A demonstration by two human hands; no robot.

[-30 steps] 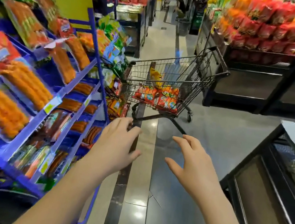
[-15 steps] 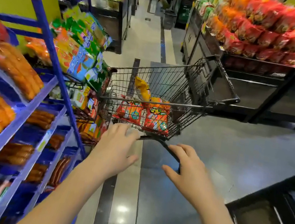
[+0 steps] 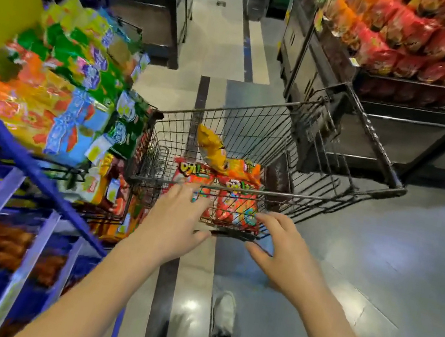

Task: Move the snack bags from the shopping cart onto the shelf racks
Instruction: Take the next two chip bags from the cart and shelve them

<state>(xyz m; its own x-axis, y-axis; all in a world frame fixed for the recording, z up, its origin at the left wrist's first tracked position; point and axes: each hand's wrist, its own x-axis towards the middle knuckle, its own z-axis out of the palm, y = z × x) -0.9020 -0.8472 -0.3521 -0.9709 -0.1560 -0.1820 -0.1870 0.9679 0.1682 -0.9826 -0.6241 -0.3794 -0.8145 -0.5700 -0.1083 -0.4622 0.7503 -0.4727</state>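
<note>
Fingers (image 3: 186, 191) of the left hand (image 3: 175, 225) are held apart and slightly bent, clamped on nothing. Their tips are seen at the near rail of the shopping cart (image 3: 382, 155), though contact with it cannot be judged. Fingers (image 3: 273, 220) of the right hand (image 3: 290, 259) are likewise spread and empty, poised just before the cart's near end.

Two hands and one cart are counted. Four snack bags (image 3: 229, 187) are counted inside the cart, piled toward its near end. One yellow bag (image 3: 211, 148) is propped upright at the far side of the pile, and one orange bag (image 3: 245, 169) is laid against it. The left red bag (image 3: 192, 173) and the right red bag (image 3: 233, 207) are set against the near wire wall. Glossy wrappers with large pale lettering are shown on the red pair.

One blue shelf rack (image 3: 23, 158) is placed just left of the cart and is hung with many coloured packets. One pale shoe (image 3: 223, 314) is seen on the floor, nearer than the cart.
</note>
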